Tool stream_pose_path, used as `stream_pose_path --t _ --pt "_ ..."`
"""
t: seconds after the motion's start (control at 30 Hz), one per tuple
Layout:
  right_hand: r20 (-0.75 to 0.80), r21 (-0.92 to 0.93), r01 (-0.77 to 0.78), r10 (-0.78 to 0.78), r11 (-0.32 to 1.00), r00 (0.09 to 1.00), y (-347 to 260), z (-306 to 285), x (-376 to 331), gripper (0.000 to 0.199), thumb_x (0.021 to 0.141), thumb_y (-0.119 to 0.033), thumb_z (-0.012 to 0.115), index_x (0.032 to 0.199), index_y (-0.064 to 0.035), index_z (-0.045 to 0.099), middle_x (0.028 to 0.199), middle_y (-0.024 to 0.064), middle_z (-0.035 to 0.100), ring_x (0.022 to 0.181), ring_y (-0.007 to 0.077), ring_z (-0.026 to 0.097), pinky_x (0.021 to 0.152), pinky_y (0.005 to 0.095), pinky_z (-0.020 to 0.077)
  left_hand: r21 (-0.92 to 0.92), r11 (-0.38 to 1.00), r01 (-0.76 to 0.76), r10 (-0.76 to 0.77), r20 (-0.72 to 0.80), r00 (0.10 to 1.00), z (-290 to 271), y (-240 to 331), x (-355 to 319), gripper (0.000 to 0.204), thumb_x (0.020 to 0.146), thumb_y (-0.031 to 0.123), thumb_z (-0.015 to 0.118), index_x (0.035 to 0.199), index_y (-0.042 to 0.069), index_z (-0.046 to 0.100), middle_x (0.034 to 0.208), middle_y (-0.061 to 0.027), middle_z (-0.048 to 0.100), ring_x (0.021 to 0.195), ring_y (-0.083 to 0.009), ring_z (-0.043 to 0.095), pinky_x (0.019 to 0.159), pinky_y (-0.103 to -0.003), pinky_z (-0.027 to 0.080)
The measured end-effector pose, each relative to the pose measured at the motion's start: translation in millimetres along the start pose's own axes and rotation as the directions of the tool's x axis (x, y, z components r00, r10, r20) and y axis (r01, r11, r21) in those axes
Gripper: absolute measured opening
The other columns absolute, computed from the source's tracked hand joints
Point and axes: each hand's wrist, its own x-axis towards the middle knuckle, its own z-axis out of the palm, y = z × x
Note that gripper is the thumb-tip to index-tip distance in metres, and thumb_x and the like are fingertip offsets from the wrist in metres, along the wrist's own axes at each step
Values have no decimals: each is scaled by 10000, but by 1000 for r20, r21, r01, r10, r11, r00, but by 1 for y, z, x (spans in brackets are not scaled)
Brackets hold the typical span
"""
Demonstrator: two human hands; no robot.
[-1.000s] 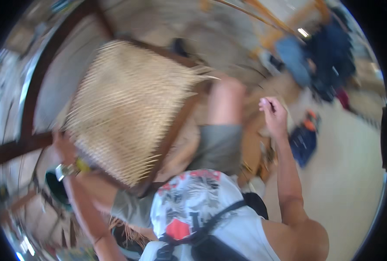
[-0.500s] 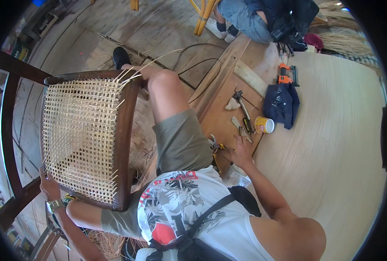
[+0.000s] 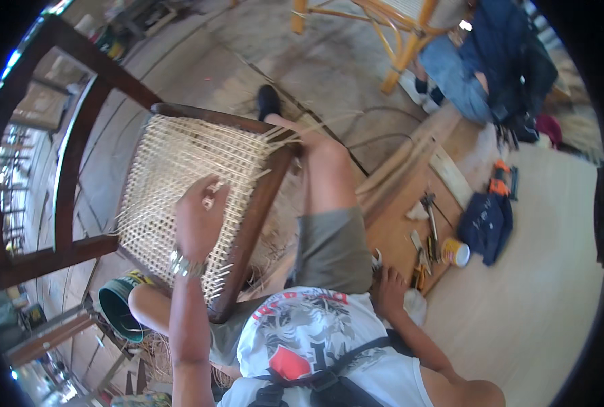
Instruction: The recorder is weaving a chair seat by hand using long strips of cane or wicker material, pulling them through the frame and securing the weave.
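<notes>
1. Chair (image 3: 248, 224) with a dark wooden frame lies tilted across the person's lap, its woven cane seat (image 3: 180, 183) facing up.
2. Left hand (image 3: 199, 217) rests on the cane seat, fingers curled, perhaps pinching a strand.
3. Right hand (image 3: 389, 293) reaches down beside scattered tools (image 3: 425, 237) on the floor; its grip cannot be made out.

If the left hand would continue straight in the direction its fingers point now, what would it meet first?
The left hand already lies on the woven cane seat, fingers pointing toward the far side. Sliding on, it would probably cross more weave and then meet the dark wooden frame rail. Depth is hard to judge here.
</notes>
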Motion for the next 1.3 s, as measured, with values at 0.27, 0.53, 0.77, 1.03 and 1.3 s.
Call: stream_pose_path --t 0.27,0.53,0.77,1.03,1.3 --pt "41 109 67 -72 992 997 3 -1 21 661 807 -241 722 1348 17 445 1200 243 517 1078 409 548 910 497 460 -17 937 -348 336 314 888 86 53 159 464 868 400 743 1129 17 718 1007 -161 757 908 -283 728 809 -370 557" --pt "-46 542 255 -275 801 960 33 -61 39 635 803 -167 689 1358 39 458 1178 232 528 1061 351 588 933 422 501 -173 916 -363 281 921 270 135 74 213 303 852 297 775 1034 55 753 945 -81 767 835 -167 697 763 -340 538" --pt "51 957 81 -435 279 899 -53 -185 124 470 921 -221 657 1313 9 540 1019 33 591 916 136 577 841 301 477 -254 801 -543 463 837 291 110 108 190 275 783 212 832 1003 68 753 881 -76 752 811 -189 690 735 -363 541" --pt "280 790 188 -617 583 736 -129 -232 186 484 903 -314 714 1229 26 603 993 26 608 900 108 540 801 266 452 -362 749 -555 531 829 175 128 101 177 270 721 204 845 932 67 747 858 -91 745 792 -213 684 724 -362 526" --pt "7 666 467 -632 581 775 -160 -238 195 503 872 -429 706 1187 -40 658 917 74 643 813 180 583 762 335 481 -334 756 -563 527 821 221 122 106 176 262 723 203 847 930 74 753 874 -88 751 802 -236 692 718 -374 530"
